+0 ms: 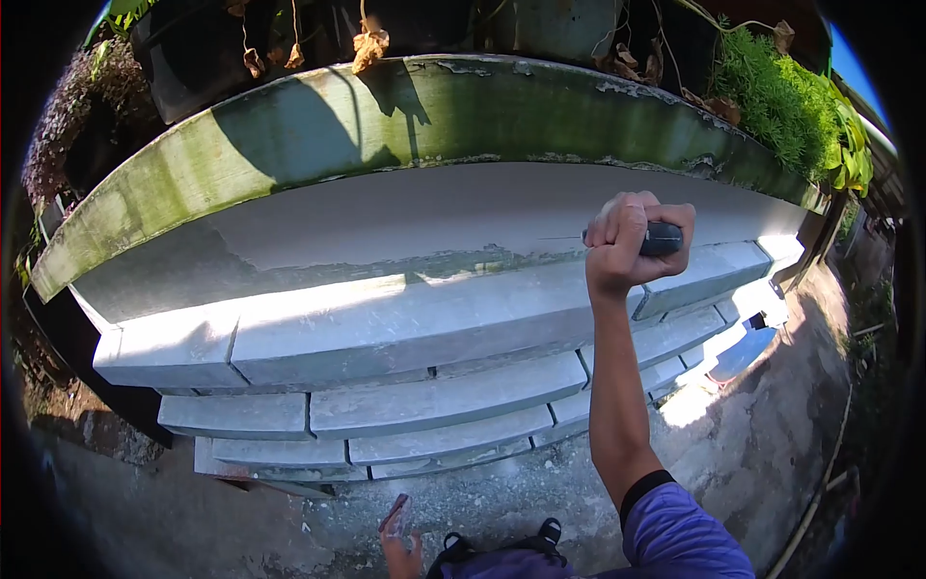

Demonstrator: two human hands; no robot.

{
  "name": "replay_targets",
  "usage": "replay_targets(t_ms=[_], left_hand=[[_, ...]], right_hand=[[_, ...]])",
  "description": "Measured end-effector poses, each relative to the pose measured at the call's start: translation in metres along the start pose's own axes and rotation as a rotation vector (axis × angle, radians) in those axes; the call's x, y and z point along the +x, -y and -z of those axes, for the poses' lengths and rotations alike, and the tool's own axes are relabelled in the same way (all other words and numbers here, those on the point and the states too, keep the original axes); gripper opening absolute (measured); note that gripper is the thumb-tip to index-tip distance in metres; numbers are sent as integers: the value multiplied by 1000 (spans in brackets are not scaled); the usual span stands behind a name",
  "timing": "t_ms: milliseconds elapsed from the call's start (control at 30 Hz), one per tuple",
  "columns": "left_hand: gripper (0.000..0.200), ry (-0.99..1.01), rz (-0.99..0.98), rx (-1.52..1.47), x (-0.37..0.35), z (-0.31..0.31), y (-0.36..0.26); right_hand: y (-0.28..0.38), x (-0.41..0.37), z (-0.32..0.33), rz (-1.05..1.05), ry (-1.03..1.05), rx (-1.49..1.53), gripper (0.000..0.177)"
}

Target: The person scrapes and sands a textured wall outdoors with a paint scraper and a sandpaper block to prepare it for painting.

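My right hand (632, 236) is a closed fist around a tool's dark handle (664, 238), with arm stretched forward. A thin blade (559, 237), seen nearly edge-on, points left from the fist, close to the smooth pale wall (415, 217). White dust or paste marks the knuckles. Low at the bottom edge, my left hand (403, 558) holds a thin, reddish-brown flat piece (394, 515); its kind I cannot tell. Below the right hand run stacked light-grey blocks (405, 323), stepped in several rows. A rough, greenish-grey band lies along the wall's foot.
A mossy concrete ledge (289, 135) overhangs the wall, bearing dark plant pots (183, 63) and leafy green plants (776, 101). Dry leaves (369, 46) dangle over its edge. My feet (550, 530) stand on the concrete ground (743, 463). A bluish object (743, 353) sits by the blocks at right.
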State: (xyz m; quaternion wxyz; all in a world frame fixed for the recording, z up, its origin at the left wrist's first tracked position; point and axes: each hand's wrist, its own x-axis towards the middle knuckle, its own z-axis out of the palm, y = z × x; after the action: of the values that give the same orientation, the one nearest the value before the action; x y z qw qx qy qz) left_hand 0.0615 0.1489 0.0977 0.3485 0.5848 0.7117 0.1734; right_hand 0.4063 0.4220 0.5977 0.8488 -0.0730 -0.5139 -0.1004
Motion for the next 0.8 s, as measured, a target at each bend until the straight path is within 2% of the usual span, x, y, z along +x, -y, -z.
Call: replay_targets(t_ms=[67,133,233,300,333,367,433,500,533,600,700,800], left_hand=[[72,45,-1,4,-7,20,-30],[73,2,-23,17,5,12,-21],[75,-22,-19,28,15,9,-11],[75,-29,-24,29,18,8,-9],[76,-28,-28,32,19,10,-9],[76,-28,-29,29,20,9,-9],[77,-31,-28,28,21,9,-7],[78,-28,-30,19,24,8,-10],[78,-24,-33,18,23,8,-9],[79,-21,-38,13,25,7,-10],[81,-13,-31,-7,23,4,-9],[82,28,25,-41,15,4,-12]], right_hand=[[-38,-12,5,8,38,-89,23],[-28,-1,-2,-99,-9,-38,23],[4,6,-2,-55,-37,83,21],[-42,-3,8,25,38,-110,22],[-45,-6,5,54,68,-213,22],[-41,-4,4,-64,56,-121,23],[-1,8,-7,-68,-18,-16,23],[4,7,-7,-103,-56,73,24],[-33,-5,4,-56,31,-113,23],[-45,-6,7,-93,66,-191,22],[-24,-13,22,-16,169,-226,20],[-10,-44,52,177,117,-212,16]])
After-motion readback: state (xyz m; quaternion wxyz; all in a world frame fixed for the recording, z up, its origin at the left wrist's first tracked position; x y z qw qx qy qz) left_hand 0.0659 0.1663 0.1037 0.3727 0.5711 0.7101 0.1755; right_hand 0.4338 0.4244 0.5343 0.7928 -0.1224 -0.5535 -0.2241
